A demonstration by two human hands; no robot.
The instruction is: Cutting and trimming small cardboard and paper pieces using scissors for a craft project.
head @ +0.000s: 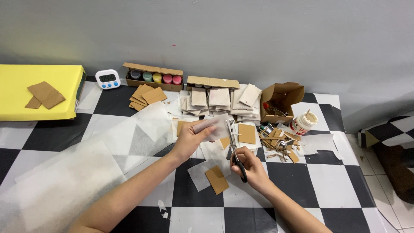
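Head view. Work surface: a table [64,133] covered with a glossy black-and-white checkered cloth, set against a plain grey wall [241,34]. Tiled floor is visible at the right edge. Large sheets of thin, translucent white paper [64,181] lie across the left half of the cloth.

Along the wall, from the left: a yellow flat box [26,110] carrying brown cardboard pieces, a small white digital timer [108,79], an open carton of paint pots [154,77] with coloured lids, stacks of brown cardboard squares [145,96], rows of paper-wrapped squares [220,100], an open cardboard box [282,100] and a white glue jar [303,122]. Scrap strips are heaped beside the jar.

The left hand [189,140] pinches a translucent paper piece [213,128] between thumb and fingers, raised just above the table centre. The piece is roughly rectangular, matte and slightly curled. The right hand [250,166] is closed around the black handles of the scissors [235,153]; the blades point upward at a narrow opening and meet the paper's right edge. A bare cardboard square [216,179] lies on paper just beside the right hand.
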